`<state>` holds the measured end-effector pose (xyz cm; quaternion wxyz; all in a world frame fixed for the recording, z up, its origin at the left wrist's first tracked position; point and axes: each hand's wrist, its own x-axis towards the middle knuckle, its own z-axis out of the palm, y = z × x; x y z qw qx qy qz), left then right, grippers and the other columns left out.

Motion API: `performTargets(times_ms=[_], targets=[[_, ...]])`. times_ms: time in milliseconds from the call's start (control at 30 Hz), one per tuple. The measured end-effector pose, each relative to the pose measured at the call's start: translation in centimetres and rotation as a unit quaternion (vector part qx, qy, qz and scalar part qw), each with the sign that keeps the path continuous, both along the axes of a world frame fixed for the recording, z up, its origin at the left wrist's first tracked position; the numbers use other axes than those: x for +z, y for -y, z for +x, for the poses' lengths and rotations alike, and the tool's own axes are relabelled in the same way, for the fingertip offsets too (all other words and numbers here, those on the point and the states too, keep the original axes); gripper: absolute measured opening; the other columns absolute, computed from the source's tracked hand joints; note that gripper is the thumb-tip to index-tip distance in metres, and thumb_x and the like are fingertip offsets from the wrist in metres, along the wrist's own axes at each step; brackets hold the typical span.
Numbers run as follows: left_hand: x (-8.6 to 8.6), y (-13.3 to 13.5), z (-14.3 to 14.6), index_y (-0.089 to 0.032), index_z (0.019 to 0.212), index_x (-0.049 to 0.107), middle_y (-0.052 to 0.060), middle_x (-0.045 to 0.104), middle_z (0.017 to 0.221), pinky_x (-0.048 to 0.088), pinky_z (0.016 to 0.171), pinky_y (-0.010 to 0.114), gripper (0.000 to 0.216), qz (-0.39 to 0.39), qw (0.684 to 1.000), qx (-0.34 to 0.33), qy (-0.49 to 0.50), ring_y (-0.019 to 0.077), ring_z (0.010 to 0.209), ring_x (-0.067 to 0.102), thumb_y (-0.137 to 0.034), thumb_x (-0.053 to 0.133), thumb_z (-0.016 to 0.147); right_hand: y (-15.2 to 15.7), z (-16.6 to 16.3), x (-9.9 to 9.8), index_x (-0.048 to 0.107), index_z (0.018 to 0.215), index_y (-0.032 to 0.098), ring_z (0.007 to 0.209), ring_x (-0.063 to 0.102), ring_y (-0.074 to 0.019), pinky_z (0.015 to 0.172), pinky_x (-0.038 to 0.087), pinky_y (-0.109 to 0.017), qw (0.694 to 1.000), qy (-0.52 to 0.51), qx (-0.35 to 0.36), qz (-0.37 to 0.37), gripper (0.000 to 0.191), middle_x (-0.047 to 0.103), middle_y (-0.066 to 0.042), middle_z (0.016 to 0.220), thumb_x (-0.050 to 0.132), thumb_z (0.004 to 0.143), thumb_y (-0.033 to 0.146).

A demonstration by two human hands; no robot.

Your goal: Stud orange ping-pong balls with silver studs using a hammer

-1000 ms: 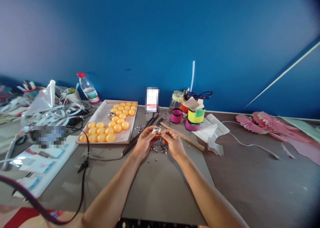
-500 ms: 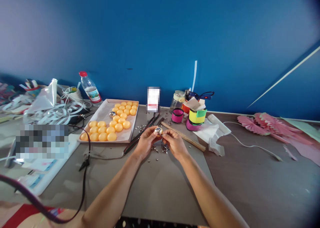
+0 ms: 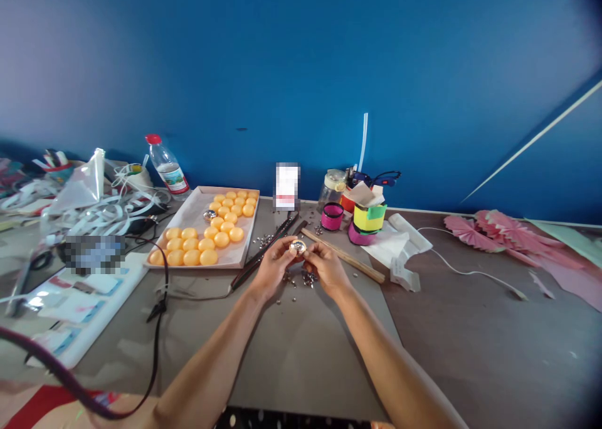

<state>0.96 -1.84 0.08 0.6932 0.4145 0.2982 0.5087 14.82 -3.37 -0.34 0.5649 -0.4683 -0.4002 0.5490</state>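
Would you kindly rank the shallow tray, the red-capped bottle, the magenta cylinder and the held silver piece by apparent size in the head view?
1. Shallow tray
2. Red-capped bottle
3. Magenta cylinder
4. Silver piece, its edge partly covered by the left hand

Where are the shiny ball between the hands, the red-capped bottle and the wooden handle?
Shiny ball (image 3: 298, 246): head view, its exposed surface.
Red-capped bottle (image 3: 174, 178): head view, its label.
Wooden handle (image 3: 360, 265): head view, its uncovered length.
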Motion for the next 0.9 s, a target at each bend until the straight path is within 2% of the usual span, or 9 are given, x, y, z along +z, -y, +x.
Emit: performTargets(times_ms=[100, 200, 300, 400, 433, 500, 600, 667, 900], targets=[[0.2, -0.2, -0.1, -0.017, 0.099, 0.065, 0.003, 0.067, 0.09, 0.05, 0.081, 0.032, 0.035, -0.039, 0.998, -0.016, 0.052, 0.0132, 0.076, 0.062, -0.033, 0.076, 0.069, 0.1, 0.8, 0.4, 0.053, 0.07, 0.021, 0.048, 0.041, -0.0101, 0.051, 0.03, -0.025, 0.998, 0.046, 0.02, 0.036, 0.024, 0.051, 0.005, 0.055, 0.063, 0.072, 0.042], [0.2, -0.5, -0.4, -0.017, 0.1, 0.064, 0.002, 0.067, 0.088, 0.05, 0.079, 0.031, 0.035, -0.059, 0.995, -0.006, 0.081, 0.0124, 0.072, 0.064, -0.033, 0.075, 0.07, 0.2, 1.9, 0.7, 0.062, 0.084, 0.02, 0.059, 0.05, -0.0141, 0.059, 0.036, -0.027, 0.966, 0.246, 0.02, 0.074, 0.018, 0.058, 0.001, 0.066, 0.06, 0.076, 0.036], [0.1, -0.8, -0.7, -0.017, 0.101, 0.062, 0.002, 0.067, 0.087, 0.05, 0.076, 0.03, 0.035, -0.056, 0.994, 0.002, 0.091, 0.0127, 0.07, 0.064, -0.032, 0.074, 0.072, 0.3, 2.5, 0.9, 0.066, 0.094, 0.019, 0.078, 0.058, -0.0185, 0.074, 0.04, -0.031, 0.871, 0.481, 0.058, 0.073, 0.021, 0.065, -0.005, 0.085, 0.062, 0.077, 0.029], [0.0, -0.8, -0.7, -0.016, 0.1, 0.062, 0.003, 0.067, 0.087, 0.05, 0.073, 0.029, 0.035, -0.056, 0.994, 0.002, 0.092, 0.0129, 0.069, 0.064, -0.032, 0.074, 0.071, 0.5, 2.3, 0.9, 0.066, 0.096, 0.018, 0.088, 0.06, -0.0201, 0.081, 0.037, -0.031, 0.769, 0.628, 0.109, 0.046, 0.018, 0.065, -0.009, 0.098, 0.059, 0.081, 0.026], [0.1, -0.8, -0.6, -0.016, 0.1, 0.062, 0.003, 0.067, 0.086, 0.05, 0.073, 0.029, 0.035, -0.058, 0.994, 0.001, 0.09, 0.0129, 0.069, 0.065, -0.031, 0.074, 0.071, 0.5, 2.2, 0.9, 0.067, 0.095, 0.018, 0.089, 0.061, -0.0198, 0.082, 0.037, -0.03, 0.749, 0.651, 0.114, 0.04, 0.017, 0.066, -0.009, 0.099, 0.056, 0.083, 0.023], [0.1, -0.7, -0.4, -0.016, 0.099, 0.062, 0.002, 0.067, 0.085, 0.05, 0.072, 0.028, 0.035, -0.063, 0.994, -0.001, 0.09, 0.0126, 0.068, 0.065, -0.031, 0.075, 0.07, 0.4, 1.9, 0.8, 0.067, 0.092, 0.019, 0.088, 0.062, -0.019, 0.08, 0.036, -0.029, 0.731, 0.672, 0.116, 0.034, 0.018, 0.067, -0.009, 0.099, 0.051, 0.085, 0.018], [0.3, -0.6, -0.4, -0.016, 0.098, 0.062, 0.002, 0.066, 0.084, 0.051, 0.071, 0.028, 0.035, -0.066, 0.994, -0.002, 0.09, 0.0121, 0.067, 0.064, -0.031, 0.076, 0.069, 0.2, 1.6, 0.7, 0.067, 0.087, 0.018, 0.086, 0.062, -0.0187, 0.077, 0.036, -0.028, 0.726, 0.678, 0.111, 0.029, 0.021, 0.069, -0.009, 0.095, 0.047, 0.084, 0.014], [0.4, -0.6, -0.4, -0.016, 0.098, 0.062, 0.002, 0.067, 0.085, 0.051, 0.072, 0.028, 0.035, -0.069, 0.994, -0.002, 0.089, 0.0118, 0.067, 0.064, -0.031, 0.076, 0.069, 0.2, 1.7, 0.6, 0.067, 0.085, 0.018, 0.085, 0.062, -0.0186, 0.077, 0.036, -0.027, 0.736, 0.668, 0.105, 0.037, 0.021, 0.069, -0.009, 0.094, 0.046, 0.084, 0.014], [0.3, -0.8, -0.5, -0.015, 0.097, 0.062, 0.001, 0.067, 0.083, 0.051, 0.071, 0.027, 0.035, -0.074, 0.993, 0.009, 0.089, 0.0114, 0.066, 0.064, -0.03, 0.076, 0.069, 0.2, 2.3, -0.2, 0.063, 0.084, 0.019, 0.08, 0.061, -0.0182, 0.074, 0.04, -0.026, 0.836, 0.541, 0.037, 0.082, 0.019, 0.068, -0.005, 0.084, 0.044, 0.083, 0.017]])
